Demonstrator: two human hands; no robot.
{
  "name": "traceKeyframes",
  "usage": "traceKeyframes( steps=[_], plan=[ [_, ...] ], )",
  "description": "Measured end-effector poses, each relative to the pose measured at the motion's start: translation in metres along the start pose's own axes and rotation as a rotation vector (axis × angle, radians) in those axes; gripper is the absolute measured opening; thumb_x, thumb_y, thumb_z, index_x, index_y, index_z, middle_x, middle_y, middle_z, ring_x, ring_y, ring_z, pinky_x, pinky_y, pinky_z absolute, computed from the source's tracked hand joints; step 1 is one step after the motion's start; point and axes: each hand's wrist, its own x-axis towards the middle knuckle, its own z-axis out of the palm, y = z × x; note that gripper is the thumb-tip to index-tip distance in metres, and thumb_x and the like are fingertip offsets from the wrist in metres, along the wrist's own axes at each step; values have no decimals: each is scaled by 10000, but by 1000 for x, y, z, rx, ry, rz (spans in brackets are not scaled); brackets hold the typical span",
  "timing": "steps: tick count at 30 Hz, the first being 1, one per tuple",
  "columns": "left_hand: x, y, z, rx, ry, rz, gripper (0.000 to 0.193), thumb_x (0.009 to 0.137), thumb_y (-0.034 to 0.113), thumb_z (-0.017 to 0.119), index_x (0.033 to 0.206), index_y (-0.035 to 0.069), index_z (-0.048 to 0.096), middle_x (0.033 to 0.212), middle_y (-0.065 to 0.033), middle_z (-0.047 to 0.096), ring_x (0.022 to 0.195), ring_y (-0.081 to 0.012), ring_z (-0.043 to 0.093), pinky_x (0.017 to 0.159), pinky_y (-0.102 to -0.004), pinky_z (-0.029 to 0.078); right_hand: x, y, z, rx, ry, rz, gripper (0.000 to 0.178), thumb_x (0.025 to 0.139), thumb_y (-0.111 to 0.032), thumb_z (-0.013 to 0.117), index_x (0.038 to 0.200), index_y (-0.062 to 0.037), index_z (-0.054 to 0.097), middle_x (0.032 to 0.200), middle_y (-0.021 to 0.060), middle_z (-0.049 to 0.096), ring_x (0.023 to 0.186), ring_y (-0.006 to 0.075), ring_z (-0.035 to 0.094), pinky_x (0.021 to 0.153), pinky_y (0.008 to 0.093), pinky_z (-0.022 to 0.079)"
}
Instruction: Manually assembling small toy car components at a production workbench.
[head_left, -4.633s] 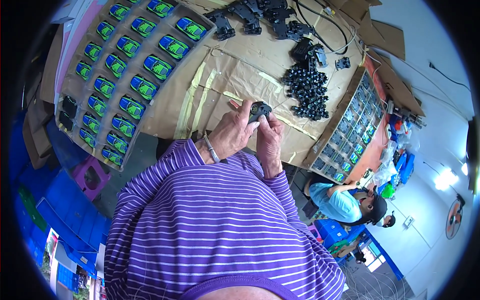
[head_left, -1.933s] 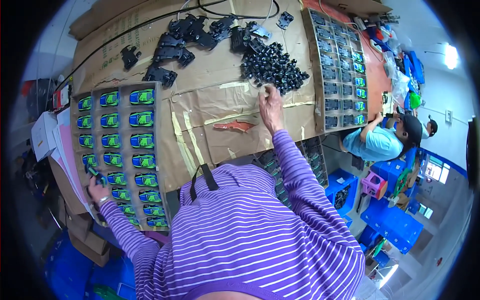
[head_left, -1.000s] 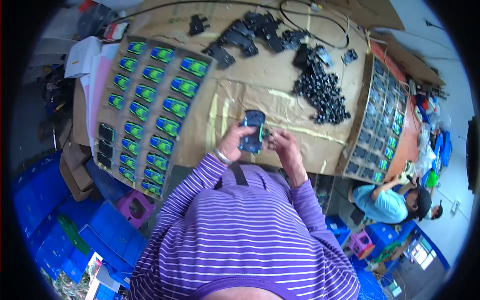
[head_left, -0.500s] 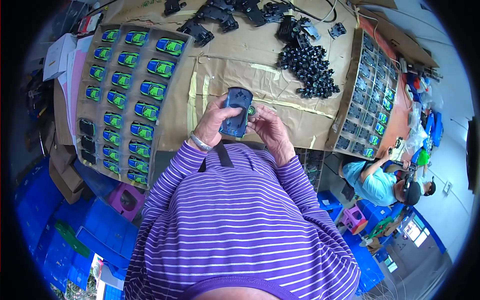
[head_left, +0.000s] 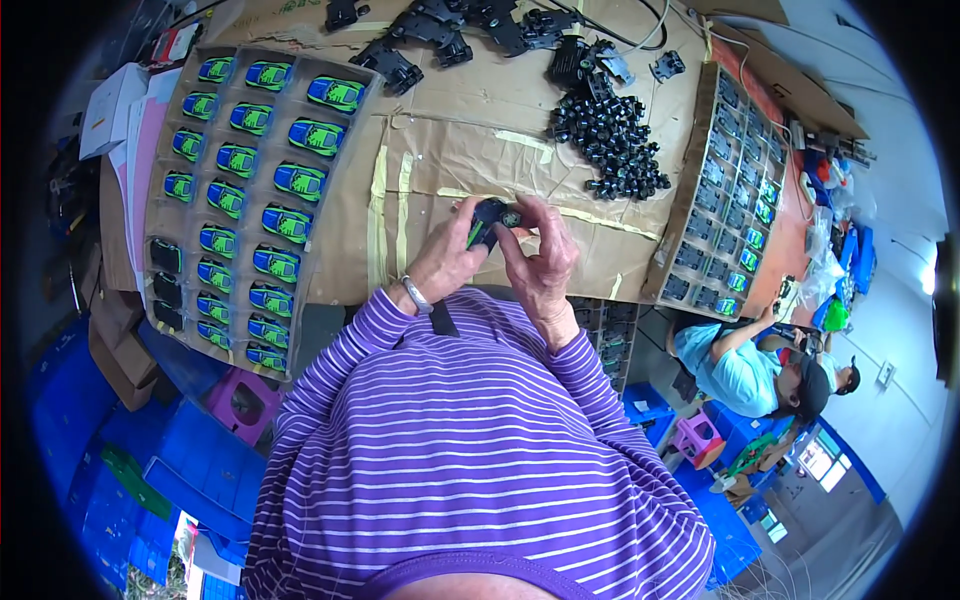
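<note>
Brown cardboard covers the workbench (head_left: 470,150), taped in yellowish strips, and we log what lies on it and over it.

Item one: a small toy car (head_left: 486,222), dark underside up with a streak of green showing, held above the cardboard just in front of our chest. Our left hand (head_left: 447,260) wraps it from below and behind, fingers closed around the body. Our right hand (head_left: 540,255) meets it from the other side, thumb and forefinger pinched on a small black wheel (head_left: 511,215) at the car's end.

Item two: a grey compartment tray (head_left: 245,190) to our left, its pockets filled with blue-and-green toy cars in rows; the lowest pockets at its near left corner hold dark pieces instead.

Item three: a heap of loose black wheels (head_left: 612,150) beyond our hands and slightly right, well apart from the held car.

Item four: a scatter of black chassis parts (head_left: 440,30) along the far edge.

Item five: a second tray (head_left: 725,190) standing at the right edge of the cardboard, packed with small dark parts.

Item six: another person in a light blue shirt (head_left: 745,365), seated lower right, beside blue crates.
</note>
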Motion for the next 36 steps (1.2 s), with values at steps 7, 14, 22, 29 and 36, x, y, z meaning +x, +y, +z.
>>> traceKeyframes(
  steps=[7,14,22,29,36],
  plan=[
    [0,-2,-1,-165,-167,-130,597,808,66,531,1391,7,417,1125,-128,618,1025,-204,607,899,-315,484,-5,2,1,9,-47,-29,423,744,37,784,1137,-2,634,956,107,692,795,190,692,697,287,550],
    [-6,4,-3,-906,-168,-363,456,894,68,485,1348,36,520,1111,-13,609,1009,-76,588,884,-233,481,-1,-6,1,49,-46,-81,376,736,78,758,1084,-2,640,978,134,675,811,228,685,719,323,553],
    [-3,10,-6,-941,-199,-343,384,902,123,502,1269,25,564,1071,-47,663,883,-116,676,762,-257,570,-4,-10,-11,-63,47,-15,340,746,22,784,1059,-3,654,959,128,667,783,210,667,696,311,532],
    [-1,-11,15,-528,-2,-202,368,961,344,651,1163,40,615,960,9,644,810,-60,614,688,-222,520,-11,-1,-3,-41,14,60,284,775,-29,790,1030,-7,667,809,94,659,668,178,661,619,296,514],
    [2,-12,25,-555,35,-162,360,980,378,626,1119,47,636,928,12,633,782,-54,581,675,-217,495,-8,-3,-1,-48,53,70,255,776,-5,780,1004,-9,667,791,93,657,662,176,653,607,289,511]
  ],
)
